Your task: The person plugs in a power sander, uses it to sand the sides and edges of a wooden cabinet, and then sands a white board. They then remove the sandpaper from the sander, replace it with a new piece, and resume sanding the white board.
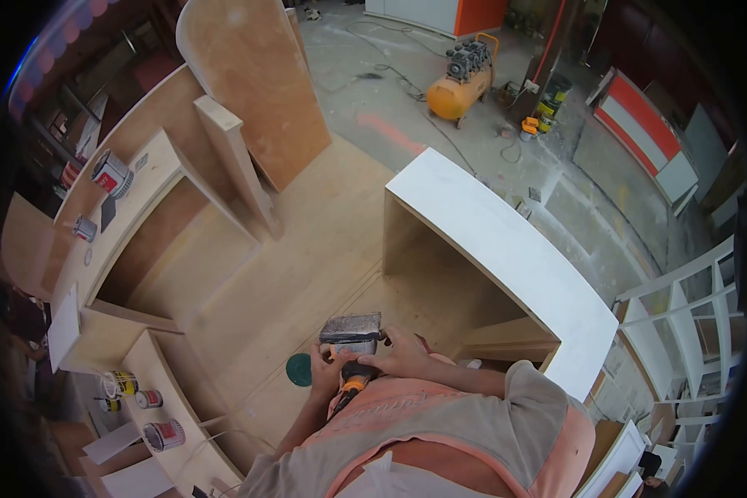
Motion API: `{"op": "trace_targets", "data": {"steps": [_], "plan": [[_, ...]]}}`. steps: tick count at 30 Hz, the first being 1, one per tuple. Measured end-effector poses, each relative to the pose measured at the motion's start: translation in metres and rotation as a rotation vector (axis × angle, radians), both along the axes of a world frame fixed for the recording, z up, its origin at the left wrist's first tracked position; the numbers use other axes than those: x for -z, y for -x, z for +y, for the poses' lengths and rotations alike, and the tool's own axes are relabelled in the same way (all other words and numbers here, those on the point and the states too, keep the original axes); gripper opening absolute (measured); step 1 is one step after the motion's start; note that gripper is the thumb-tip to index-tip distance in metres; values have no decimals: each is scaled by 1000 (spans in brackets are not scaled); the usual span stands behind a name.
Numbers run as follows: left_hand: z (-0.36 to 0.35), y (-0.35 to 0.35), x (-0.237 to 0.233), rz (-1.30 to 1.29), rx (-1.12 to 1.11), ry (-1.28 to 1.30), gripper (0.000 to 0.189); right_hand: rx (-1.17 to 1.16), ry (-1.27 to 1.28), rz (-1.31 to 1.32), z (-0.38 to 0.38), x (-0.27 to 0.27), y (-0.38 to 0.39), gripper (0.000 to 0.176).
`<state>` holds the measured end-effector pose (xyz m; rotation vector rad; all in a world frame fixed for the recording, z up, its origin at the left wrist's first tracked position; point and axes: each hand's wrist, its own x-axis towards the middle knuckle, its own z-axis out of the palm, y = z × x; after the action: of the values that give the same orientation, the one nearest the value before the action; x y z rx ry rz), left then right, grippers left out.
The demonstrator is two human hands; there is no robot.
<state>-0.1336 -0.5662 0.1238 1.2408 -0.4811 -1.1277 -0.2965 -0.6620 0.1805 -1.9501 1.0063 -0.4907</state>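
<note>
Close to my body I hold an electric sander (351,339), its flat grey pad turned up and away from me. My left hand (327,370) grips the left side of the sander, fingers closed against its housing. On the other side, my right hand (400,352) has its fingers at the pad's right edge and the thumb on the body. The orange and black rear end of the sander points toward my shirt. A dark green round disc (300,370) lies on the wooden panel just left of my left hand.
A white-topped curved counter (490,241) stands to my right. On my left, a wooden cabinet (153,170) carries paint cans (112,174), and a lower shelf holds another can (164,435). An orange air compressor (460,87) with a trailing hose sits on the concrete floor ahead.
</note>
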Motion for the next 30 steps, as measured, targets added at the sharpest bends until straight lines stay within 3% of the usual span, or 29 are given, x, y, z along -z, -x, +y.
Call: {"op": "trace_targets", "data": {"steps": [7, 9, 10, 12, 13, 15, 16, 18, 21, 24, 25, 27, 30], "plan": [[-1, 5, -11, -141, 53, -71, 48, -3, 100, 69, -1, 6, 5, 67], [0, -2, -1, -265, 59, -126, 57, -56, 72, 107, -3, 14, 4, 68], [2, -9, 22, -242, 55, -84, 55, 75, 62, 99, -2, 8, 5, 68], [-4, -17, 31, -230, 84, -69, 50, -21, -9, 124, -5, -8, 6, 71], [-5, -22, 34, -237, 204, -71, 50, -20, -50, 109, -4, -5, 5, 70], [-12, -22, 38, -282, 70, -93, 51, 49, -104, 97, -5, 3, 8, 70], [-17, -19, 34, -284, 146, -100, 51, 62, -118, 75, -2, 8, 7, 67], [-28, -16, 16, -615, 178, -245, 53, 136, -151, 44, -2, 14, 8, 64], [-49, -19, 18, -755, 350, -284, 58, 192, -206, -70, 1, 17, 17, 58], [-69, -17, 7, -987, 527, -169, 62, 353, -209, -49, 11, 9, 24, 54], [-74, -16, 8, -999, 589, -148, 62, 401, -241, -77, 15, 10, 24, 51], [-88, -8, 17, -724, 628, -109, 65, 515, -276, -112, 22, 11, 31, 49], [-105, 3, 2, -831, 840, -19, 67, 642, -289, -130, 34, 8, 34, 46]]}}
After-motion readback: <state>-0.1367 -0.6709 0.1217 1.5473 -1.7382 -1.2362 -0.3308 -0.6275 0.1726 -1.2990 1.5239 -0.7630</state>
